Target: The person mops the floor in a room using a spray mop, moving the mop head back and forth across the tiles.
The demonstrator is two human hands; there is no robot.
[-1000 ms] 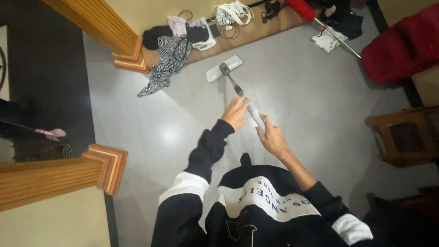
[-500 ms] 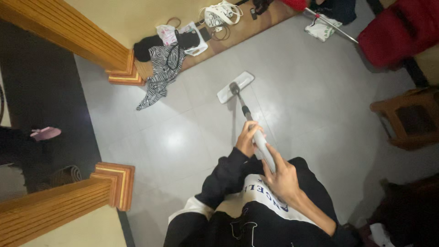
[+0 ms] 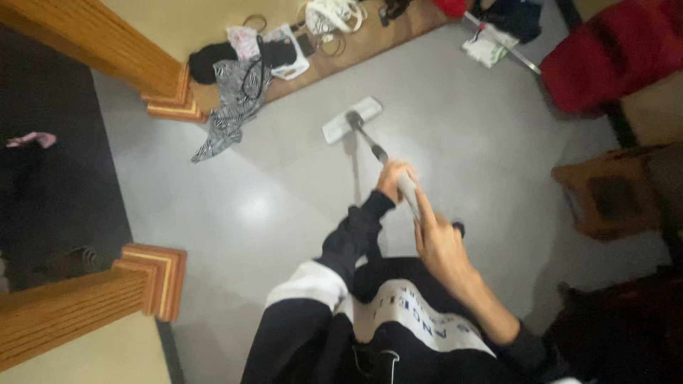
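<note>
A flat mop with a white rectangular head (image 3: 351, 119) rests on the grey tiled floor (image 3: 270, 192). Its grey handle (image 3: 408, 188) runs back toward me. My left hand (image 3: 393, 179) grips the handle at its lower end. Higher up, close to my body, my right hand (image 3: 440, 242) is wrapped around the same handle. Both sleeves are black with white bands.
A zebra-striped cloth (image 3: 228, 107), bags and cords lie by the far wall. Wooden door posts (image 3: 153, 274) flank a dark doorway at left. A wooden stool (image 3: 608, 195) and a red cushion (image 3: 605, 53) stand at right. A second pole (image 3: 501, 46) lies at top.
The mop head has slid away toward the far wall again after being pulled closer. My left hand, loose on the handle a second ago, now grips it. The view shifted slightly.
</note>
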